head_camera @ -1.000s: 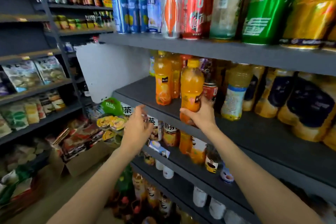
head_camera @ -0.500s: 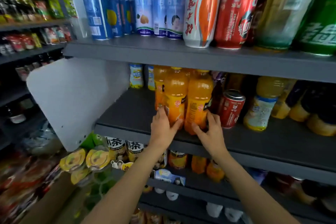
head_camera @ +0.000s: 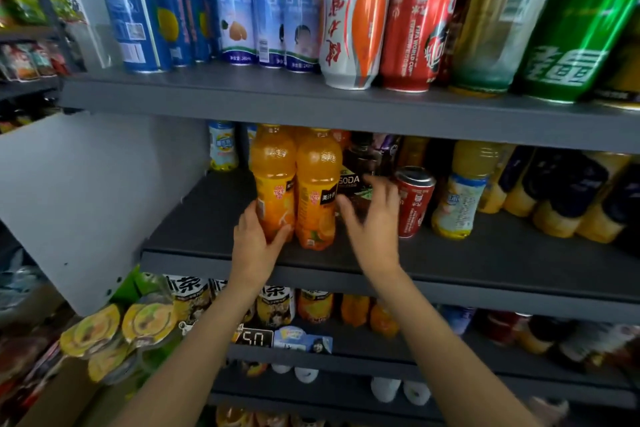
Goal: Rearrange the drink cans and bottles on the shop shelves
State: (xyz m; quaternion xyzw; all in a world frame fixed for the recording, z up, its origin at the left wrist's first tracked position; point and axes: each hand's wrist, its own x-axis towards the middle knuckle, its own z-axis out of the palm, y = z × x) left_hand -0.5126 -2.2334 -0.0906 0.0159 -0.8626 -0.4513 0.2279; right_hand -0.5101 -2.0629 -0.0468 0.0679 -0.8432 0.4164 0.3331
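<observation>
The left hand [head_camera: 254, 243] grips the left orange juice bottle [head_camera: 273, 180], upright near the middle shelf's [head_camera: 194, 232] front edge. The right hand [head_camera: 372, 218], fingers spread and holding nothing, hovers before a dark soda bottle [head_camera: 356, 170], between the second orange bottle [head_camera: 317, 191] and a red can [head_camera: 414, 201]. Bare shelf lies to the left.

Right hand [head_camera: 372, 218] has left orange bottle [head_camera: 317, 191], seemingly open.
</observation>
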